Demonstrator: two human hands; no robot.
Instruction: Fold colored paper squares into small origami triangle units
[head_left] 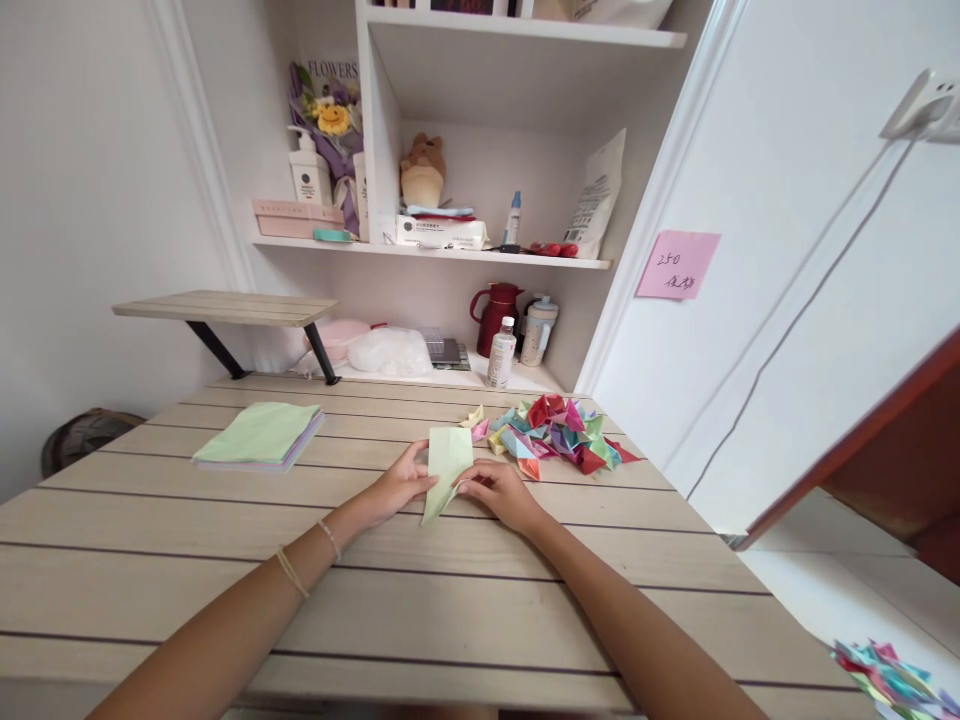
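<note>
A light green sheet of origami paper (451, 452), partly folded, is held up between my two hands over the middle of the table. Its lower end narrows to a slanted point. My left hand (401, 484) grips the left edge, thumb in front and fingers partly behind the sheet. On the other side, my right hand (501, 492) pinches the lower right edge, where a fold shows. Just beyond my right hand lies a pile of folded paper pieces (555, 432) in many colours. A stack of square paper (259, 436), green on top, sits to the left.
A small raised wooden shelf (225, 306) on black brackets stands at the back left. Behind the table, a bottle (501, 353), a red jug (496, 318) and a cup (538, 330) stand in the cabinet. More folded paper (892, 678) lies low at the right.
</note>
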